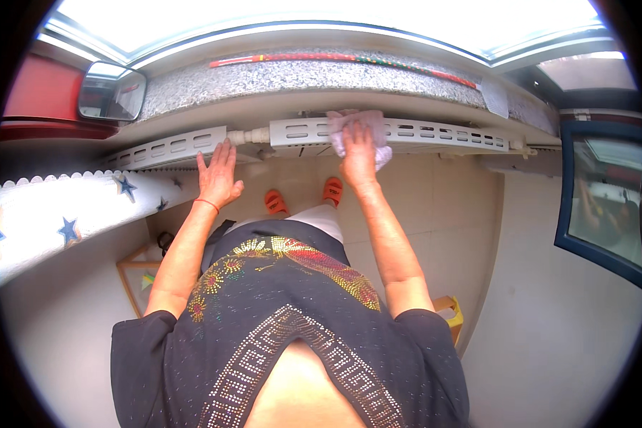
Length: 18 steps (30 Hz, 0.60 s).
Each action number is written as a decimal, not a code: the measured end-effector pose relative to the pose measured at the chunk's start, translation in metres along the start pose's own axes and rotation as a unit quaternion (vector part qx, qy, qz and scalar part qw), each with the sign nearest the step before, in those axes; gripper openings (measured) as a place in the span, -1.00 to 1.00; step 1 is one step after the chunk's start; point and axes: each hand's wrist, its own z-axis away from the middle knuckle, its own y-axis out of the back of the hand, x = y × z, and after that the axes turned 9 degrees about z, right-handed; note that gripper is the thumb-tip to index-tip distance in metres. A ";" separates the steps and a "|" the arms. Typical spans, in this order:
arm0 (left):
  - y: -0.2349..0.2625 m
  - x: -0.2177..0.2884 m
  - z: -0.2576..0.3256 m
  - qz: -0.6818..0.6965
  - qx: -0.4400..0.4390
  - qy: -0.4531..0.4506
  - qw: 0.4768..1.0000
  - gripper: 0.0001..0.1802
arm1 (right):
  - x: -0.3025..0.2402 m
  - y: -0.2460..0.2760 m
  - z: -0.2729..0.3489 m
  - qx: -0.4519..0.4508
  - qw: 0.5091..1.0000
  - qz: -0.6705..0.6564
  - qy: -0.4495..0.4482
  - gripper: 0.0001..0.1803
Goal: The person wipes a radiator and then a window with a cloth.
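Observation:
My right hand (359, 148) presses a pale pink cloth (381, 152) onto the top of the white slotted radiator (303, 131). The cloth bunches around its fingers and hangs a little over the near edge. My left hand (220, 177) is spread, its fingertips at the near edge of the left radiator section (171, 150), with nothing in it. A pale pipe joint (248, 137) links the two radiator sections between my hands.
Behind the radiator, a speckled stone sill (292, 82) carries a long red and green stick (349, 58). A mirror (112, 91) stands at the left, above a star-patterned white cover (85, 214). At the right is a dark-blue framed glass panel (606, 200). A yellow box (449, 317) sits low behind my right arm.

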 end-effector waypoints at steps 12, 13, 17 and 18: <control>-0.002 0.004 0.001 -0.017 0.007 0.024 1.000 -0.04 | 0.119 0.010 0.006 -0.003 0.997 0.074 -0.014 -0.18; -0.002 0.006 0.000 -0.018 0.004 0.029 0.999 -0.03 | 0.143 0.014 0.005 -0.007 0.996 0.067 -0.051 -0.19; -0.005 0.009 -0.001 -0.015 0.004 0.044 0.999 -0.03 | 0.197 0.043 -0.002 -0.050 0.983 0.106 -0.144 -0.26; -0.005 0.010 -0.001 -0.011 0.002 0.048 0.999 -0.03 | 0.200 0.040 -0.005 -0.049 0.983 0.107 -0.143 -0.28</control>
